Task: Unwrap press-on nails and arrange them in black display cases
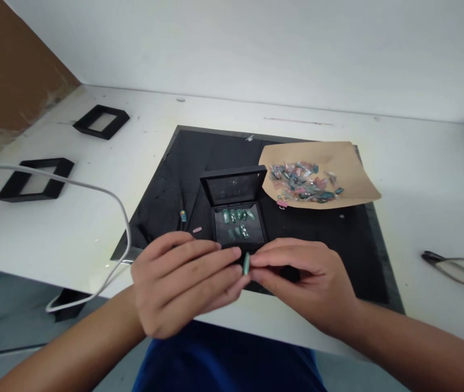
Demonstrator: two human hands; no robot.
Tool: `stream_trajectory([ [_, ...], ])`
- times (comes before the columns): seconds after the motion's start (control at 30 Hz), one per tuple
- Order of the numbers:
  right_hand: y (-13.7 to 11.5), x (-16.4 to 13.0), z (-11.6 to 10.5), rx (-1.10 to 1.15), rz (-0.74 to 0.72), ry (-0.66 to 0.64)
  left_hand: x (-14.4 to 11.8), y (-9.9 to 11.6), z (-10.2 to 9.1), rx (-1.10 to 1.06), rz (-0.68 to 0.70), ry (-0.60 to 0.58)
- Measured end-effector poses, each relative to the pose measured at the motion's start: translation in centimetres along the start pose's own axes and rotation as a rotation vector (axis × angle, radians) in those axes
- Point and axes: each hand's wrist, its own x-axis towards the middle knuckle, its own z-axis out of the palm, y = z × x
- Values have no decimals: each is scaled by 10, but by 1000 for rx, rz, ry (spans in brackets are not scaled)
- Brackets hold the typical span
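Grip: both hands [185,280] [303,280] fingertip-pinching green nail tip [246,264], palms inward

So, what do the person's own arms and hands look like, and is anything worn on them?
Both forearms are bare as far as the view shows: no sleeves, gloves, watch or bracelet. The left hand and the right hand show no rings on the visible fingers. Nails look short and unpainted. Blue clothing covers the lap below.

My 2 hands meet low in the middle of the frame, forearms coming in from the bottom corners. My left hand [183,283] curls, fingers pointing right; my right hand [305,283] pinches, fingertips touching the left's.
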Motion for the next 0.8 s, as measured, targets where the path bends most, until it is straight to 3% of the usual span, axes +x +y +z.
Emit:
stream_trajectory([
  [0.23, 1, -1, -2, -49, 15, -46, 0, -4, 9, 1, 7, 27],
  [0.43, 11, 3, -23, -572, -21, 75, -7, -13, 11, -64, -80, 10],
  [0.6, 22, 4, -25, -691, 30, -116, -14, -24, 14, -128, -140, -68],
  [0.8, 23, 2, -16, -733, -112, -212, -11, -20, 15, -133, -79, -128],
])
